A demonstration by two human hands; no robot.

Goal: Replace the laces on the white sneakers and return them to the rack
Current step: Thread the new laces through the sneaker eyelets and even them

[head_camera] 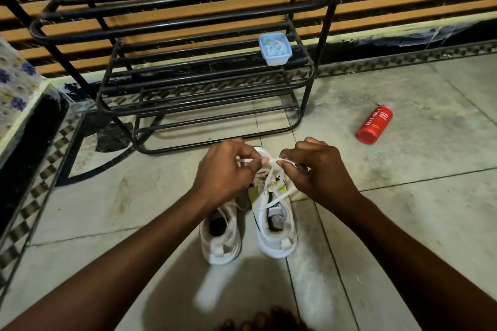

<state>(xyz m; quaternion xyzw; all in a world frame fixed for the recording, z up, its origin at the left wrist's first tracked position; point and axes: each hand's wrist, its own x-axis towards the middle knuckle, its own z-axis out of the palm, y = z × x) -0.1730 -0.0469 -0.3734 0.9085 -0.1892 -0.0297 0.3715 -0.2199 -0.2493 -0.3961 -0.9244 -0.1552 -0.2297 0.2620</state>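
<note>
Two white sneakers stand side by side on the tiled floor, heels toward me: the left sneaker (222, 236) and the right sneaker (277, 226). A white lace (271, 180) runs up from the right sneaker. My left hand (226, 169) pinches one end of that lace above the shoe's front. My right hand (314, 166) pinches the other end. Both hands hover just over the right sneaker's toe, which they partly hide. The black metal shoe rack (172, 62) stands right behind the shoes.
A light blue plastic tub (275, 49) with white contents sits on a middle rack shelf at the right. A red bottle (374, 124) lies on the floor to the right. A floral-covered surface (16, 83) is at the left edge. My toes show at the bottom.
</note>
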